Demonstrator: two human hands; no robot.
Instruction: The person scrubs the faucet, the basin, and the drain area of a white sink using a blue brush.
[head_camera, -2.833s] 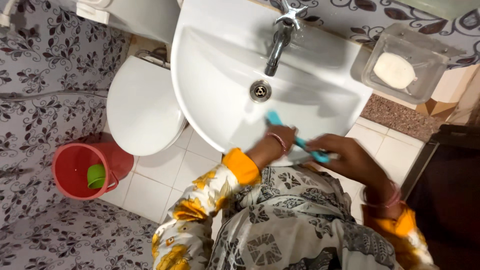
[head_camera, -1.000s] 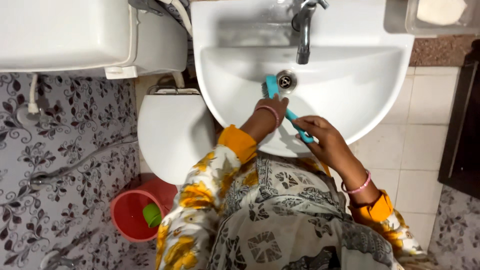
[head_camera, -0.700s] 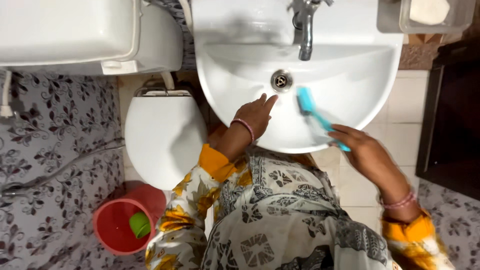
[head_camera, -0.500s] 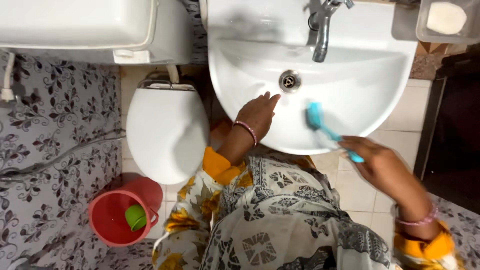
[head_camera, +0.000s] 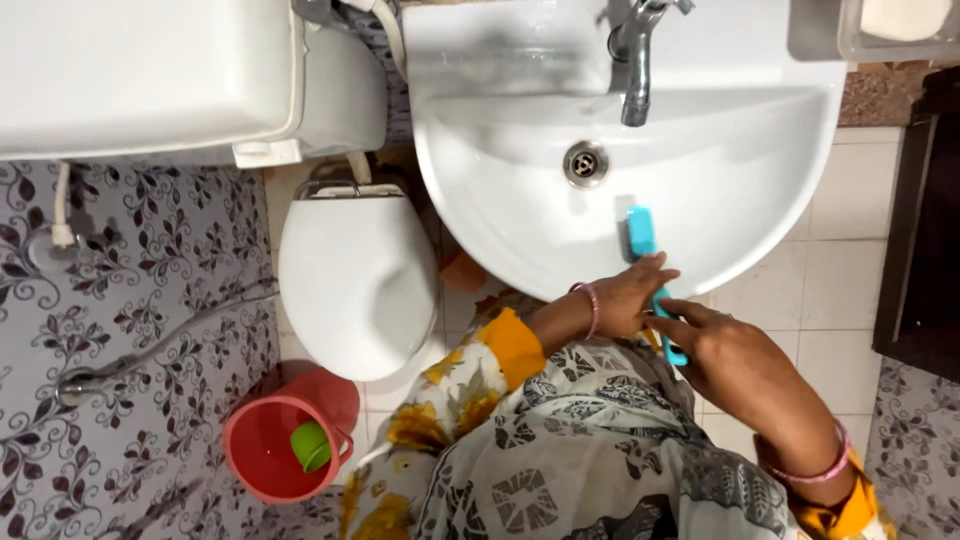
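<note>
We see the turquoise brush (head_camera: 643, 238) pointing head-up into the washbasin (head_camera: 760, 190), both hands (head_camera: 625, 298) clamped on its handle

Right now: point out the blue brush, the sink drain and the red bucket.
blue brush (head_camera: 640, 232), head view, on its blue head, against the basin's inner wall.
sink drain (head_camera: 586, 163), head view, on the metal grate's centre.
red bucket (head_camera: 262, 452), head view, on its bare inner wall, left of the green cup.
</note>
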